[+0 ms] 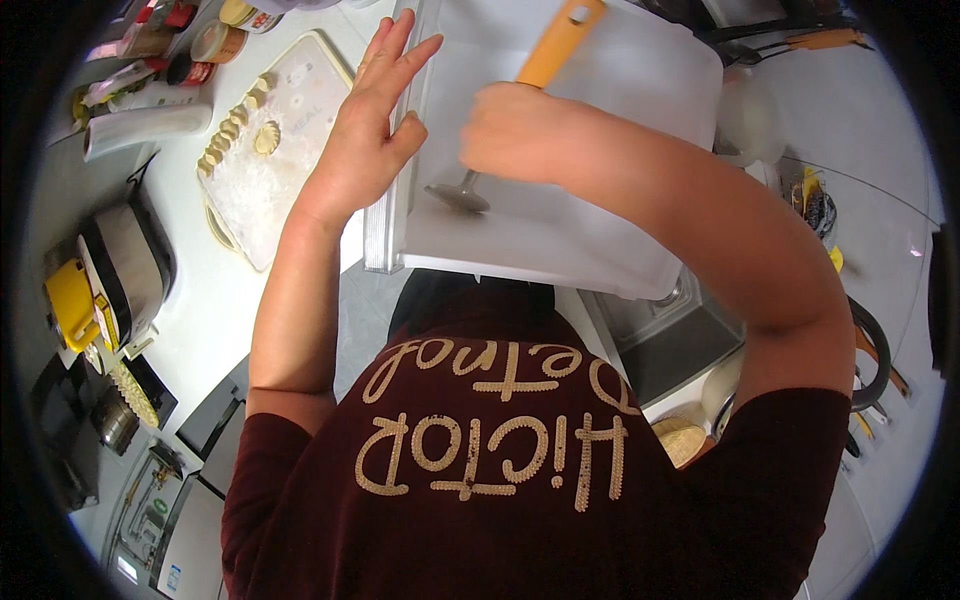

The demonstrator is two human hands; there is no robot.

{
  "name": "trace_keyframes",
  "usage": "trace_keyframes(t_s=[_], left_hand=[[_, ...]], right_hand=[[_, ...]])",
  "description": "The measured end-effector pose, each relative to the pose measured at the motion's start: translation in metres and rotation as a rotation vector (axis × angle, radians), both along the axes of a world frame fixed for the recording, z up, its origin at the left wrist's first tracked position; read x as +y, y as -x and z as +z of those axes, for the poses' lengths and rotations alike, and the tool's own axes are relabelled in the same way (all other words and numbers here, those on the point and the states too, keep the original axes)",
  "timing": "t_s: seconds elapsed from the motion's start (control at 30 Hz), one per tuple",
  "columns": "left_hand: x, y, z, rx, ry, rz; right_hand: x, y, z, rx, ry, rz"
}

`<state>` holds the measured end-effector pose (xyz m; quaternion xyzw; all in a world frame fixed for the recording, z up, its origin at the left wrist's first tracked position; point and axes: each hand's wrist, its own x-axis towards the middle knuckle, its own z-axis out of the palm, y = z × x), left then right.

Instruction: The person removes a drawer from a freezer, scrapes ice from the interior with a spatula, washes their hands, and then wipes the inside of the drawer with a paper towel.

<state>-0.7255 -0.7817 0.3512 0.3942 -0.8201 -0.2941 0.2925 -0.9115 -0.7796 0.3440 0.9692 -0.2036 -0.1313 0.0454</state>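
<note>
My right hand (517,133) is closed around the orange handle of a metal utensil (556,46), whose broad metal end points down over the floor of a translucent white plastic drawer-like bin (555,251). What shape that end has is not quite clear. My left hand (382,112), fingers spread and holding nothing, is over the clear ribbed edge on the bin's left side; whether it touches the edge cannot be told. Left of it, a floured board (281,206) carries a row of small dough pieces (222,139) and one round pleated one (267,139).
Jars (217,41) and a roll of plastic film (148,129) are at the upper left. A yellow-and-silver appliance (124,274) stands on the left counter. Beneath the bin's right corner is a sink (660,345). Black-handled pans or utensils (780,34) are at the upper right.
</note>
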Motion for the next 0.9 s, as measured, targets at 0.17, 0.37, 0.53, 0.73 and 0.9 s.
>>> trace_keyframes(t_s=[0.17, 0.37, 0.53, 0.73, 0.9], left_hand=[[0.001, 0.001, 0.002, -0.006, -0.031, 0.015], [-0.003, -0.004, -0.005, 0.015, -0.025, -0.002], [-0.005, -0.007, -0.008, 0.008, -0.006, -0.008], [-0.006, -0.007, -0.009, 0.013, 0.003, -0.013], [-0.006, -0.007, -0.009, 0.009, 0.002, -0.002]], right_hand=[[-0.009, -0.03, 0.009, 0.161, -0.022, 0.023], [-0.025, -0.041, 0.008, 0.261, -0.179, -0.138], [-0.035, -0.025, 0.021, 0.281, -0.216, -0.341], [-0.004, -0.002, -0.014, 0.004, -0.333, -0.569], [0.034, 0.007, -0.016, -0.116, -0.516, -0.785]])
